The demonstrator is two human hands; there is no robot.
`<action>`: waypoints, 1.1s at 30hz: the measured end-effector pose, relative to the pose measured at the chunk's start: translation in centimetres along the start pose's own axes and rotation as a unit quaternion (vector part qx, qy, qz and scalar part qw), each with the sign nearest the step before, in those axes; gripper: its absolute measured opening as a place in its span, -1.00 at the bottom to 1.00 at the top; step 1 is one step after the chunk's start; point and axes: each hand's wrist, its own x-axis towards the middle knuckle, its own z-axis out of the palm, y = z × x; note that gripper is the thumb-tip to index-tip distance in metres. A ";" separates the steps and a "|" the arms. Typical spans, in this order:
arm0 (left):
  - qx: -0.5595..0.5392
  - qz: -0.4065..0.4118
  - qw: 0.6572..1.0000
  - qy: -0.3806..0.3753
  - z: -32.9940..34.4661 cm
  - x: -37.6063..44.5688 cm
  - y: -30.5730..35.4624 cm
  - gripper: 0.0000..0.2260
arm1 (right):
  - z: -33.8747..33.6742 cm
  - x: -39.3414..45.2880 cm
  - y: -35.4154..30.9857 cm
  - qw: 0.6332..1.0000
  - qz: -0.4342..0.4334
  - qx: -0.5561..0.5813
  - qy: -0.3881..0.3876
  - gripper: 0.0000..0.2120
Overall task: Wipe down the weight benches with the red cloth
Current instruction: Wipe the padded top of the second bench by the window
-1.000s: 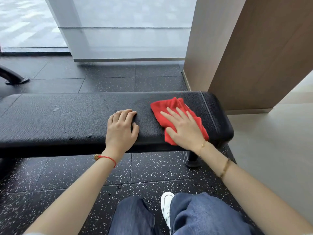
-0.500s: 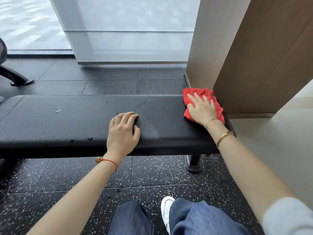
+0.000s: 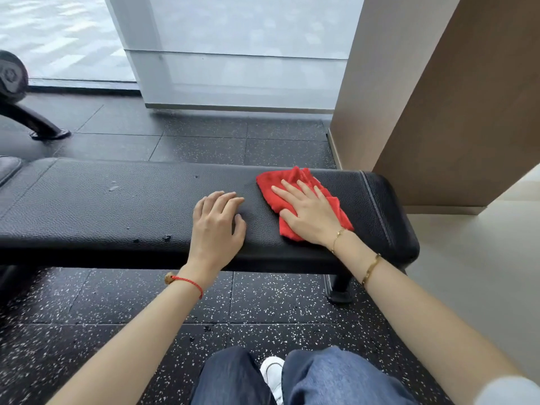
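The black weight bench (image 3: 117,209) runs left to right across the floor, and everything here is best placed from it. The red cloth (image 3: 292,182) lies bunched on the padded top toward the bench's right end, short of the stitched seam (image 3: 377,206) that crosses the pad there. The right hand (image 3: 309,214) presses flat on the cloth, fingers (image 3: 292,188) straight and slightly spread, nothing gripped; the cloth shows beyond the fingertips and on both sides of the palm. The left hand (image 3: 216,226) rests on bare pad just beside the cloth, near the bench's front edge, fingers loosely curled and close together, thumb out to the side, holding nothing.

To the left of that hand the pad is open for a long stretch, marked only by a few small scuffs and chips (image 3: 166,237). Past the seam little pad remains before the rounded right end.

No brand or writing can be read on the bench or cloth.

Behind the bench lies speckled black rubber flooring (image 3: 204,147), then a frosted glass panel (image 3: 233,77). A brown wall column (image 3: 467,112) stands close behind the bench's right end. A dark machine foot (image 3: 49,133) sits on the floor behind the left end. Under the right end a bench leg (image 3: 339,287) stands on the floor. In front, the person's jeans (image 3: 336,378) and a white shoe (image 3: 273,372) are visible.
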 end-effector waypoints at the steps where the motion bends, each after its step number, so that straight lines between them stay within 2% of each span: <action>1: -0.002 0.002 1.000 0.011 -0.4 0.1 -0.4 -0.71 | 0.2 1.4 -0.7 1.000 0.010 -0.002 -0.001 -0.49; 3: -0.001 -0.001 1.000 0.028 -1.6 0.2 -1.8 -0.72 | 0.5 4.0 -2.6 1.000 0.014 -0.001 -0.008 -0.49; 6: 0.010 -0.018 0.999 0.036 -3.7 0.0 -5.0 -0.73 | 1.5 5.8 -6.9 0.999 -0.032 0.002 -0.028 -0.49; 9: 0.028 -0.036 0.999 0.022 -5.3 -0.8 -8.4 -0.74 | 2.5 4.0 -10.5 0.993 -0.114 0.002 -0.033 -0.48; 12: 0.044 -0.045 0.998 0.019 -6.5 -1.6 -11.1 -0.74 | 2.9 1.1 -10.5 0.987 -0.159 0.011 -0.018 -0.47; 15: 0.053 -0.048 0.997 0.022 -7.5 -2.2 -13.6 -0.73 | 2.4 1.0 -8.7 0.992 -0.126 0.014 -0.009 -0.48; 18: 0.056 -0.054 0.997 0.023 -8.4 -2.1 -15.6 -0.73 | 1.8 4.9 -8.3 0.999 -0.044 0.010 -0.010 -0.50; 20: 0.059 -0.055 0.997 0.013 -8.7 -1.7 -16.7 -0.73 | 1.8 8.2 -9.5 1.000 -0.018 0.003 -0.020 -0.51; 22: 0.063 -0.052 0.997 -0.003 -8.7 -1.3 -17.5 -0.73 | 2.4 10.9 -11.8 0.999 -0.037 -0.003 -0.034 -0.51; 25: 0.061 -0.028 0.997 -0.027 -8.5 -0.2 -18.6 -0.71 | 3.7 11.9 -14.9 0.993 -0.115 -0.007 -0.036 -0.48; 28: 0.052 -0.009 0.997 -0.062 -8.5 0.5 -19.3 -0.71 | 3.8 10.1 -14.3 0.986 -0.165 0.005 -0.034 -0.45; 33: 0.025 -0.005 0.993 -0.118 -9.1 0.9 -20.0 -0.66 | 2.1 10.1 -9.6 0.995 -0.099 0.004 -0.025 -0.43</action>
